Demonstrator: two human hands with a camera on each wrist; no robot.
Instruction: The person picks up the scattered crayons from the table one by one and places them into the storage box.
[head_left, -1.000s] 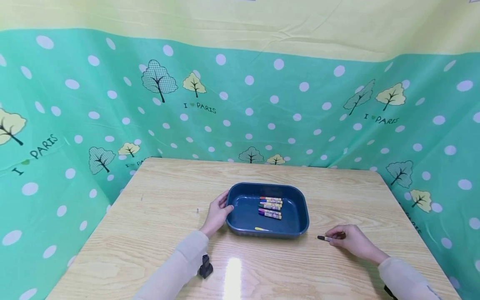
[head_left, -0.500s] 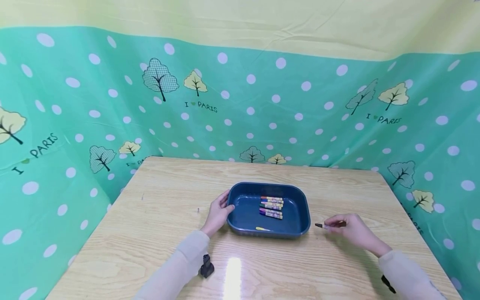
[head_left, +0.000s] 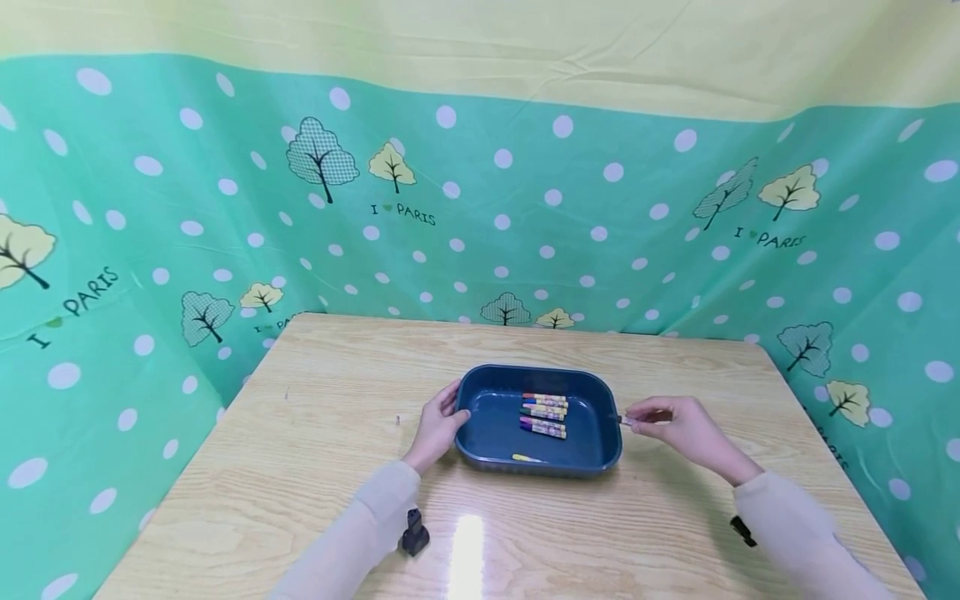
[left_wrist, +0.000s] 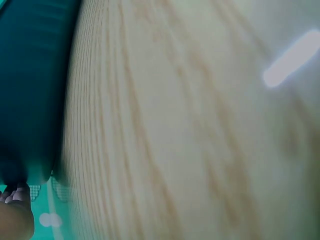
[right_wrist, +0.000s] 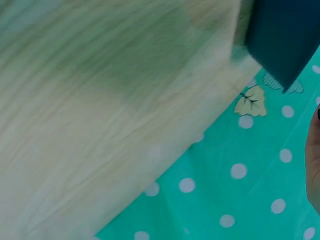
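A dark blue rectangular tub (head_left: 491,437) stands on the wooden table in the head view. My left hand (head_left: 437,425) grips its left rim, thumb over the inner side. Between thumb and fingers, my right hand (head_left: 690,432) pinches a dark-tipped crayon (head_left: 625,421) at the tub's right rim; most of its body is hidden. Inside lie several wrapped crayons in a row, from an orange crayon (head_left: 543,397) to a purple crayon (head_left: 543,428). A yellow crayon (head_left: 528,457) lies apart by the near wall. The left wrist view has the tub's outer wall (left_wrist: 35,90) with fingertips against it.
The pale wooden table (head_left: 337,400) reaches back to a green dotted curtain (head_left: 420,275), which also hangs at both sides. A black wrist device (head_left: 415,533) sits beside the left sleeve. Light glares on the table's near part.
My right hand has lifted the crayon off the table and brought it up and leftward to the tub's right rim. The left hand keeps its grip on the tub.
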